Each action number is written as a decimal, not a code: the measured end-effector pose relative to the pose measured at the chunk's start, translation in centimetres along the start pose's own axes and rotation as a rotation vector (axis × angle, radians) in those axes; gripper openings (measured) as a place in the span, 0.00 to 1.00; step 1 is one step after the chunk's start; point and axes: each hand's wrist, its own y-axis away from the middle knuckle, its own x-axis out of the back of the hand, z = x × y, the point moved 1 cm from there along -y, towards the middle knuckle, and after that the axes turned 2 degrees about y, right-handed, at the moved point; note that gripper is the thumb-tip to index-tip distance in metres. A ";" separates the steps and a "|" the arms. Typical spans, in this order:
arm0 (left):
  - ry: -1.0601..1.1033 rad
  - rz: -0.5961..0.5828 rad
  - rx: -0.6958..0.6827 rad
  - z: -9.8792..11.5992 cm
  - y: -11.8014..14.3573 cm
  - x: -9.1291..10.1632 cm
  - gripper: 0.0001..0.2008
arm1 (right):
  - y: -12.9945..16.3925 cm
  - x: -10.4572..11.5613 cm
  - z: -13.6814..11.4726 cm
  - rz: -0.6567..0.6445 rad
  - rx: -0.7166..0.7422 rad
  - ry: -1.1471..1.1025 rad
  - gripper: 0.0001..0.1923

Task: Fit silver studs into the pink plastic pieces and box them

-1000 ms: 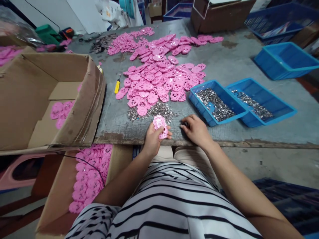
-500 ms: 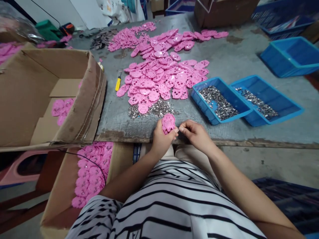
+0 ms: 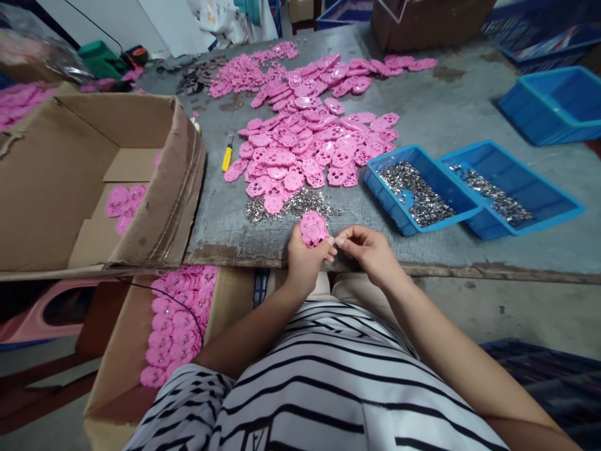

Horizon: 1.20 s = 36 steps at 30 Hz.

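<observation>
My left hand [image 3: 303, 260] holds a pink plastic piece [image 3: 313, 228] at the near edge of the grey table [image 3: 441, 119]. My right hand [image 3: 369, 249] is pinched right beside that piece, its fingertips touching it; a small metal part between them is too small to make out. A little heap of loose silver metal parts [image 3: 293, 205] lies just beyond my hands. Behind it spreads a big pile of pink plastic pieces [image 3: 305, 147].
Two blue trays [image 3: 375, 164] [image 3: 558, 191] with silver parts stand to the right, an empty blue tray [image 3: 549, 106] farther back. A large cardboard box [image 3: 154, 207] stands at left with a few pink pieces; another box [image 3: 113, 376] of pink pieces sits below. A yellow screwdriver [image 3: 227, 156] lies by the pile.
My right hand left the table beside the trays and came up to the pink piece. My left hand turned the piece slightly and raised it.
</observation>
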 end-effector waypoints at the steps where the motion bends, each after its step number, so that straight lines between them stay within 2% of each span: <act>1: 0.037 -0.031 0.006 0.0 0.0 0.0 0.19 | 0.0 0.1 0.0 0.011 0.000 -0.014 0.18; 5: 0.314 -0.212 0.129 0.6 0.1 0.2 0.16 | 0.1 0.5 0.0 0.100 0.037 -0.132 0.14; 9: 0.493 -0.330 0.223 1.5 0.3 0.9 0.13 | 0.6 0.5 0.1 0.202 0.063 -0.246 0.09; 13: 0.546 -0.433 0.213 1.8 0.8 1.4 0.28 | 1.3 -0.3 -0.1 0.246 0.072 -0.378 0.07; 15: 0.544 -0.448 0.190 1.7 1.0 1.5 0.29 | 1.5 -0.8 -0.3 0.240 0.076 -0.421 0.07; 21: 0.518 -0.460 0.097 1.2 1.2 1.0 0.24 | 1.7 -1.6 -0.5 0.176 0.095 -0.435 0.08; 30: 0.483 -0.489 0.046 1.2 1.6 0.8 0.23 | 1.9 -1.6 -0.8 0.204 0.071 -0.417 0.08; 36: 0.409 -0.456 0.036 1.1 1.7 0.8 0.26 | 2.0 -1.5 -1.0 0.205 0.065 -0.366 0.07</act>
